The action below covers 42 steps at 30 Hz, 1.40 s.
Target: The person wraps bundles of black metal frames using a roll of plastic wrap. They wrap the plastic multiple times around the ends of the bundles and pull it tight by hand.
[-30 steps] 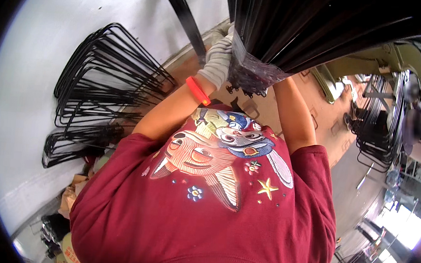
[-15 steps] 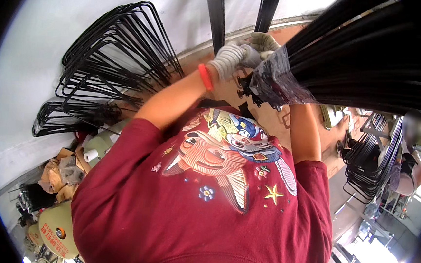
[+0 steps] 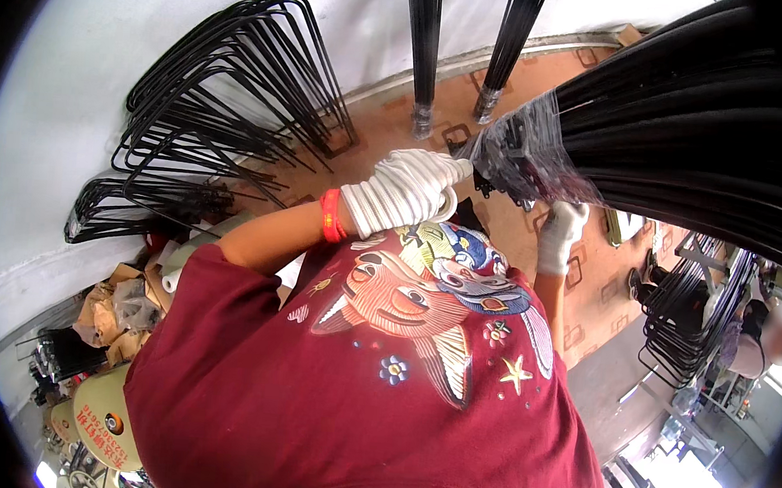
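Observation:
A thick bundle of long black metal rods [image 3: 689, 129] comes in from the upper right. Clear stretch film [image 3: 530, 140] is wound around its near end. In a white glove, my left hand [image 3: 399, 190] is closed around a small roll of stretch film [image 3: 449, 205]; only the roll's pale rim shows past the fingers. The film runs from that hand to the bundle's end. My right hand [image 3: 562, 233], gloved too, is closed at the lower edge of the bundle, just beside the wrap. Its fingertips are partly hidden there. Small black brackets [image 3: 486, 187] show under the wrapped end.
Bent black metal frames [image 3: 229, 97] lean on the white wall at left. Two wrapped rod bundles [image 3: 424, 65] stand upright against it ahead. More black frames [image 3: 689, 319] and a person [image 3: 756, 338] are at right. Cardboard [image 3: 109, 315] and a beige machine [image 3: 102, 414] sit lower left.
My left hand has come from the bundle's far side back toward my chest with the film roll. My right hand, earlier mostly behind the bundle, now shows below it.

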{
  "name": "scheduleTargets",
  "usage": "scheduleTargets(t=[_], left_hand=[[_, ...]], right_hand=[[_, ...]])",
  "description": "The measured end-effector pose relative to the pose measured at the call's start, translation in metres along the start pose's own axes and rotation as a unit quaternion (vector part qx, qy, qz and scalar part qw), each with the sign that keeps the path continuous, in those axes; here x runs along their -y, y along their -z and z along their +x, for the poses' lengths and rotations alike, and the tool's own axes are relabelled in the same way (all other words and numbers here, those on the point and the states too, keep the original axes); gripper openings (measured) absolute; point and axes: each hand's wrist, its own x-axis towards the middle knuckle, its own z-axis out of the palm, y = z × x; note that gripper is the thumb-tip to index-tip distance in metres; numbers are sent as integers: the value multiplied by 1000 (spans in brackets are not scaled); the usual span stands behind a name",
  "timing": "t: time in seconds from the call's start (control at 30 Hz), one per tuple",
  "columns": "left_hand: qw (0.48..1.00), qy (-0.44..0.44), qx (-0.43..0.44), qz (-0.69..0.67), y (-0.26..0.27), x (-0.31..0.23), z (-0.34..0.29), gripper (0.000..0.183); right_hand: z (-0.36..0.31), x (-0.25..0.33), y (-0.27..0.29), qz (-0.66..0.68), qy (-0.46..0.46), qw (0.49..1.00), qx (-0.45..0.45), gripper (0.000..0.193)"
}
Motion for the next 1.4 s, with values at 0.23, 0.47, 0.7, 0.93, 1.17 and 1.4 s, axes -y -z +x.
scheduleTargets(t=[0.23,0.47,0.7,0.93,1.17,1.4], left_hand=[[954,161,95,-235,-16,-8,25,27],[869,158,52,-466,-101,-2,36,33],[760,175,225,-584,-53,8,53,35],[860,155,-23,-486,-61,63,133,18],[856,103,-30,-505,-95,76,124,20],[861,132,-355,-341,-98,64,97,22]], right_hand=[[-52,46,-56,165,-256,941,146,62],[-60,63,-55,-291,-40,952,84,73],[-80,52,-44,-292,-50,955,12,56],[-97,9,2,47,-169,983,-53,64],[36,-47,35,-158,-157,973,68,54],[88,-97,-60,-377,-97,885,255,50]])
